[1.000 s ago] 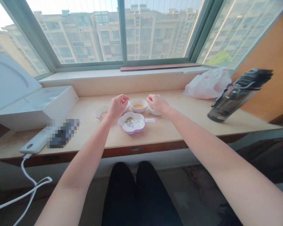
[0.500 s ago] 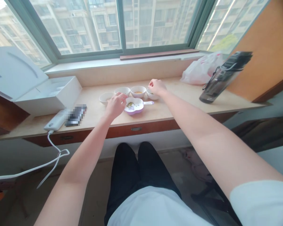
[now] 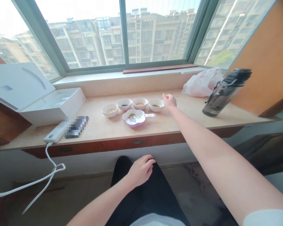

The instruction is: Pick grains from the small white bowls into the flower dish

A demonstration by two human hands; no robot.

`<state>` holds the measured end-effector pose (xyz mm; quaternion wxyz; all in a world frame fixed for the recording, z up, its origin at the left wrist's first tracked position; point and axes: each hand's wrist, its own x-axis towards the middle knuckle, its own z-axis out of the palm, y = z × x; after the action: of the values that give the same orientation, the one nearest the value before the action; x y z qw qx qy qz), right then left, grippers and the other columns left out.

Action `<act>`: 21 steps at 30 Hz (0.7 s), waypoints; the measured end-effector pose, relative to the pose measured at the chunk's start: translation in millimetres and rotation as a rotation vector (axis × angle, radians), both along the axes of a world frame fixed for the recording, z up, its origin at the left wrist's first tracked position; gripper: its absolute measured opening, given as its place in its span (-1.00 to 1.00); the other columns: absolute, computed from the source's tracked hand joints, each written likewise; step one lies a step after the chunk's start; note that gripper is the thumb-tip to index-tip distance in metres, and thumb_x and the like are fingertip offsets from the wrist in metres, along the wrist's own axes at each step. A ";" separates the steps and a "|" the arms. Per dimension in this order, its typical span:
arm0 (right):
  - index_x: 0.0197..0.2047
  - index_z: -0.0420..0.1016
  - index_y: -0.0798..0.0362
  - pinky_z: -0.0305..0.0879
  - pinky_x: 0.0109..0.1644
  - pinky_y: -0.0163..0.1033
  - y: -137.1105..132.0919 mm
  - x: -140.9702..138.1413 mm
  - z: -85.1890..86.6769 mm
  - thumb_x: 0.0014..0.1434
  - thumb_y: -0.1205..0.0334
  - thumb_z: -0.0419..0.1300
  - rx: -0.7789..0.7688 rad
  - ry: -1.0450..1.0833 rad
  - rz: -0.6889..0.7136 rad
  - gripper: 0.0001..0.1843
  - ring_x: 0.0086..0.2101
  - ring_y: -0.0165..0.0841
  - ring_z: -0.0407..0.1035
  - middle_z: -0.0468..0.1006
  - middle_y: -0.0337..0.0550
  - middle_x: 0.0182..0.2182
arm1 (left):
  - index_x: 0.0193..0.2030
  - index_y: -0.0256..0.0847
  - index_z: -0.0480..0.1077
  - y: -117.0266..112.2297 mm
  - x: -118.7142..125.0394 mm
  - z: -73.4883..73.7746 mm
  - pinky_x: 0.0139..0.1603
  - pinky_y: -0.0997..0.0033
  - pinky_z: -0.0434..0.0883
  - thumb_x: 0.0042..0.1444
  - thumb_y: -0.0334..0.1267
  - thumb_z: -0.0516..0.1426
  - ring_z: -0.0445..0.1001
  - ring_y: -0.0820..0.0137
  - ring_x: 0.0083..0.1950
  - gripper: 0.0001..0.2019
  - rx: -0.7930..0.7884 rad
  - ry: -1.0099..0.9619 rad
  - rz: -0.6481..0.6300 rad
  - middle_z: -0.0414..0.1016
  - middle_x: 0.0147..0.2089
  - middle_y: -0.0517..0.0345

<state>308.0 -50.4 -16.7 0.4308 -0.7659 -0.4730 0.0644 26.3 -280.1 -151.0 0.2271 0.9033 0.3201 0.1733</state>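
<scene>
Two hands logged. Right hand point(image 3: 169, 101) is over the counter point(image 3: 108, 130), fingers drawn together; whether anything small is pinched there cannot be told. Left hand point(image 3: 140, 171), fingers half curled and visibly empty, rests on the black trousers point(image 3: 132, 191), well below the counter. Four white bowls point(image 3: 140, 103) stand in a row along the counter, the rightmost bowl point(image 3: 156, 105) just left of the right hand. A purple-rimmed flower-shaped dish point(image 3: 133, 117) holding seeds sits just nearer than the row, beside a small label point(image 3: 150, 115).
</scene>
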 end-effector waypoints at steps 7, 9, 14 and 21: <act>-0.29 0.44 0.03 0.31 -0.18 -0.18 -9.4 17.5 -8.3 0.39 -0.04 0.00 0.053 0.050 0.079 -0.62 -0.23 -0.18 0.48 0.63 0.03 -0.25 | 0.36 0.03 0.32 -9.7 10.9 -52.8 0.38 -0.04 0.43 0.33 -0.14 -0.01 0.34 0.10 0.43 -0.53 -0.174 -0.038 0.308 0.33 0.41 -0.14; -0.23 0.48 0.05 0.33 -0.07 -0.18 -6.5 13.5 -4.7 0.34 0.02 0.09 0.086 0.013 0.121 -0.71 -0.14 -0.19 0.48 0.63 0.03 -0.14 | 0.31 0.18 0.39 -7.3 10.4 -23.6 0.34 -0.03 0.47 0.30 -0.17 0.02 0.41 0.14 0.37 -0.54 -0.024 -0.090 0.098 0.43 0.32 -0.09; -0.16 0.54 0.05 0.31 0.07 -0.11 -6.0 -14.1 7.7 0.29 0.17 0.16 0.166 -0.261 0.365 -0.82 -0.08 -0.18 0.46 0.61 0.01 -0.09 | 0.07 0.03 0.52 64.9 -4.3 88.9 0.16 0.09 0.56 0.35 -0.22 -0.03 0.54 0.21 0.16 -0.67 0.187 -0.257 0.174 0.55 0.11 -0.08; -0.10 0.57 0.05 0.31 0.07 -0.12 -14.5 -52.0 16.0 0.29 0.20 0.20 0.102 -0.424 0.529 -0.82 -0.08 -0.19 0.46 0.59 -0.03 -0.05 | -0.34 -0.19 0.52 199.0 -5.3 153.5 0.04 0.23 0.49 0.11 -0.47 0.14 0.60 0.23 -0.12 -0.85 0.222 0.199 0.079 0.61 -0.18 0.06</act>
<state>256.0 -64.9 -0.7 0.3287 -0.5904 -0.7370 -0.0104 21.1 -81.1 2.4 0.0861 0.9223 0.3551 0.1261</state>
